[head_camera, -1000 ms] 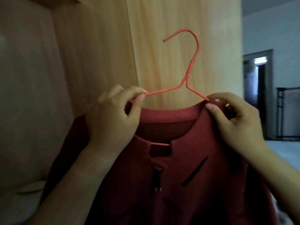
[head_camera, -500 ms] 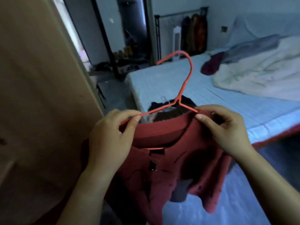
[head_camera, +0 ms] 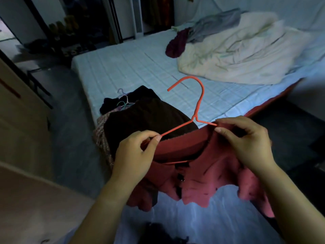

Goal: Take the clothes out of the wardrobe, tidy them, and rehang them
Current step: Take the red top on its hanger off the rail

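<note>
Now both hands held a red knitted garment point(head_camera: 202, 176) on an orange-red wire hanger point(head_camera: 199, 103) above the near corner of the bed point(head_camera: 140, 67), which had a pale blue checked sheet. The left hand point(head_camera: 133, 155) had its thumb and forefinger pinched shut on the hanger's left arm, at the edge of the neckline. The right hand point(head_camera: 246, 143) had its fingers point(head_camera: 223, 130) curled and pinching the red cloth at the right shoulder, where the hanger's right arm ran under the fabric. The hook stood upward, tilted away from the person, over the bed's near edge. The garment's jagged hem hung loose below the hands.

On the bed's near corner, just behind the hanger, lay a pile of dark brown clothes point(head_camera: 149, 117) with a few pastel wire hangers point(head_camera: 124, 101) at its far end. Toward the bed's far side lay a rumpled cream duvet point(head_camera: 237, 55), with a maroon cloth point(head_camera: 177, 44) and a grey cloth point(head_camera: 214, 25) bunched beside it.
</note>
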{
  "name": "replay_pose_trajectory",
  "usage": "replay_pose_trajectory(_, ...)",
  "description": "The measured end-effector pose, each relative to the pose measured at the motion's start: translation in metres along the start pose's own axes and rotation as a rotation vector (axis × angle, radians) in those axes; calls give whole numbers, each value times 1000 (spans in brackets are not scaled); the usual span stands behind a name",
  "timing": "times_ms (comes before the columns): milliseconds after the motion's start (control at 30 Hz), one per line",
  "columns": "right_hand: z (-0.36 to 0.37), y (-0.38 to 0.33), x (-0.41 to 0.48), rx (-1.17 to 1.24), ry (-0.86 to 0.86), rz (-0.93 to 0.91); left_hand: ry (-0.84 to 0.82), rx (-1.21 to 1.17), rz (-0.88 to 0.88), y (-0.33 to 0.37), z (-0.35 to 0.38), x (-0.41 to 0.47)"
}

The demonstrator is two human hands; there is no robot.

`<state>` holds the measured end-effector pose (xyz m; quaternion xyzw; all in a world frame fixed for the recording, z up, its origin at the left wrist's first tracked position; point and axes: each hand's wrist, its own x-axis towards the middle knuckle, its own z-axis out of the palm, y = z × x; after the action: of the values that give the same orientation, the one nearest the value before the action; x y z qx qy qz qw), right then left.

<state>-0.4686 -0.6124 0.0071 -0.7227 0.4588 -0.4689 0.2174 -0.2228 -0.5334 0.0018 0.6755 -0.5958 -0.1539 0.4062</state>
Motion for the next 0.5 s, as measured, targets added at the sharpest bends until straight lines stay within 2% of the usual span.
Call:
replay_pose_trajectory(133,16,22,47,-6,20,-14,52,-22,21,-5,13,47)
replay_pose_trajectory(300,60,40,123,47,4,-18,198,18,30,-21,14,124)
replay_pose_trajectory(500,138,55,225,124,-80,-56,272,75,-50,-65,-6,217)
